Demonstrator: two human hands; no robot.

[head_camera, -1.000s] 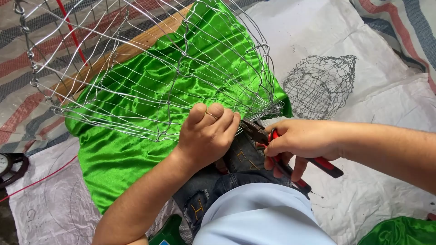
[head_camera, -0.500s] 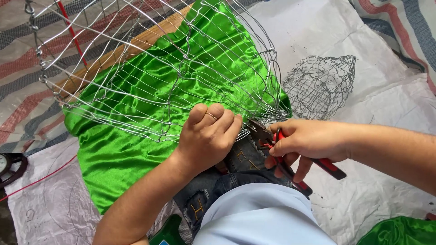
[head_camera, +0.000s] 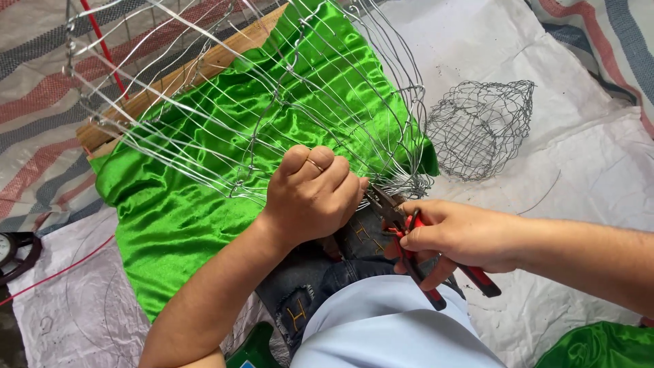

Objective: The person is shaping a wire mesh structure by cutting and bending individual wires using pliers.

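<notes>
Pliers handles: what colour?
Red and black on the pliers in the right hand, head view.

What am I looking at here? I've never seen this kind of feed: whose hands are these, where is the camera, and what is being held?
The camera sits on a person's head and looks down at that person's own two bare hands; there is no machine. The left hand is closed on the lower edge of a large wire frame, a silvery open cage. The right hand grips red-handled pliers, their tip at the frame's edge beside the left hand. Shiny green satin cloth lies under the frame, over a wooden board. A smaller, darker wire mesh basket lies on the white woven sheet to the right. The person's jeans-clad knee shows below the hands.
</notes>
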